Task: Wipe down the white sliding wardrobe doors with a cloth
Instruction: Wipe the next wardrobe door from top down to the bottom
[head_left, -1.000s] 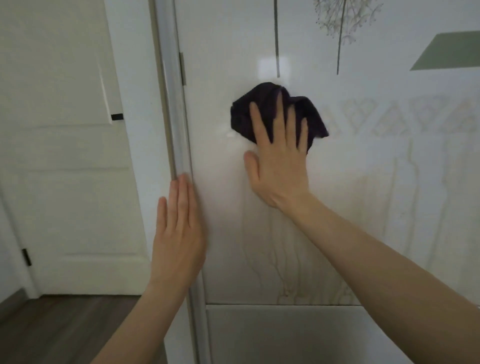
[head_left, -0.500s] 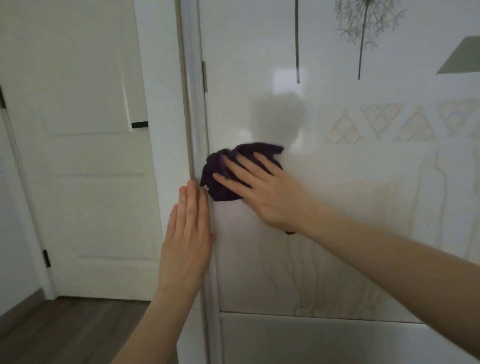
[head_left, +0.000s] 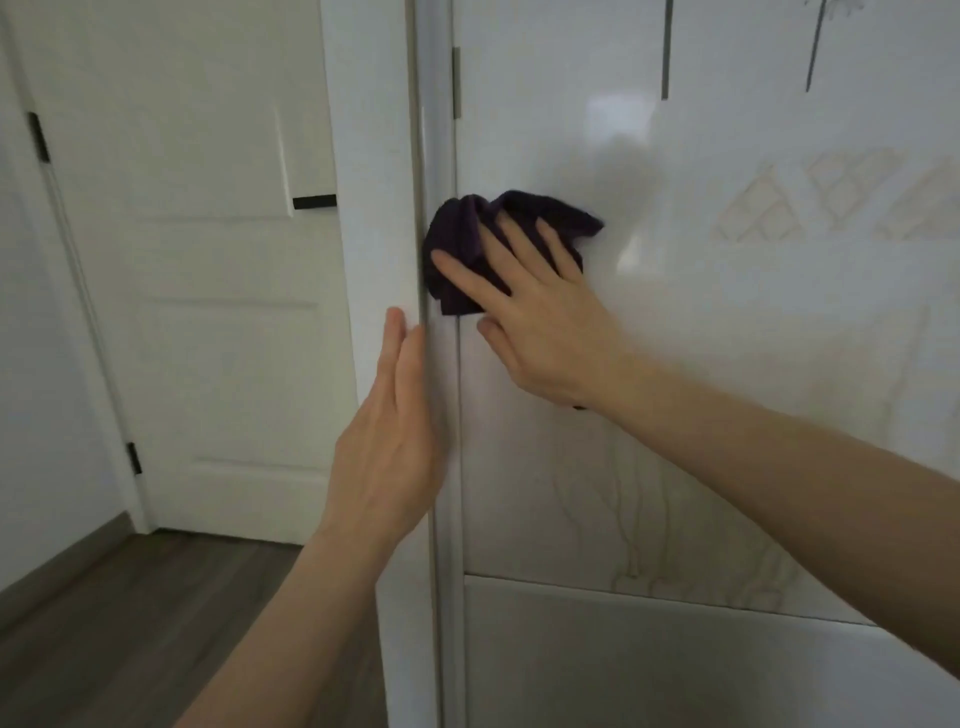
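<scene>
A glossy white sliding wardrobe door (head_left: 727, 364) with faint printed plants and lattice shapes fills the right half of the head view. A crumpled dark purple cloth (head_left: 462, 249) lies against the door at its left edge. My right hand (head_left: 535, 317) presses the cloth flat to the door with straight, spread fingers. My left hand (head_left: 389, 441) rests flat against the door's grey vertical frame (head_left: 441, 597) just below the cloth, fingers straight and pointing up.
A white panelled room door (head_left: 208, 312) with black hinges stands at the left, beside the wardrobe's white side panel (head_left: 374, 156). Dark wood floor (head_left: 130, 623) shows at the lower left. The wardrobe door's lower panel (head_left: 675, 665) begins under a horizontal seam.
My right hand has swept the cloth from the middle of the door panel left and down to the door's left edge. My left hand has stayed on the frame.
</scene>
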